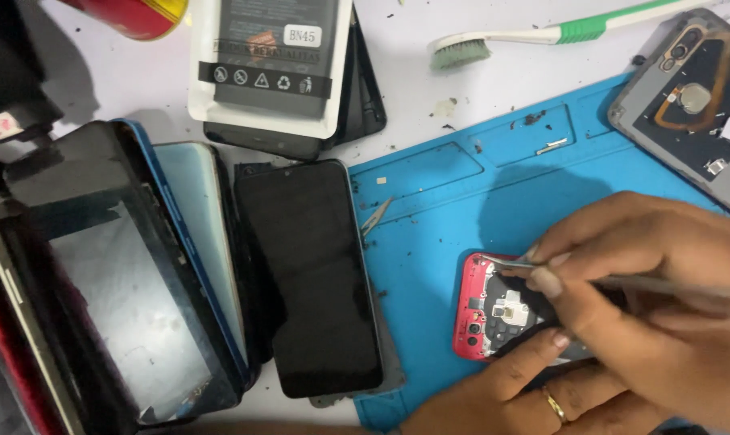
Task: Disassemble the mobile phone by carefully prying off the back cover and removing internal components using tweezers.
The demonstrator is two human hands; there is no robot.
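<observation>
On blue repair mat (429, 242), at 4 o'clock: opened red phone (494, 310).
Right hand (647, 282) pinches tweezers (542, 267); left hand (510, 387) pressed on the phone; better keep tips gentle.

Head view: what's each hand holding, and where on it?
Right hand pinches metal tweezers near the tips, thumb and fingers. Left hand steadies the opened red phone at its lower edge.

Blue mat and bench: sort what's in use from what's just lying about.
In use:
red-framed opened phone
metal tweezers in right hand
left hand steadying phone
blue mat

Lying about:
toothbrush
boxed battery
black phone
grey back cover
stacked screens
</observation>
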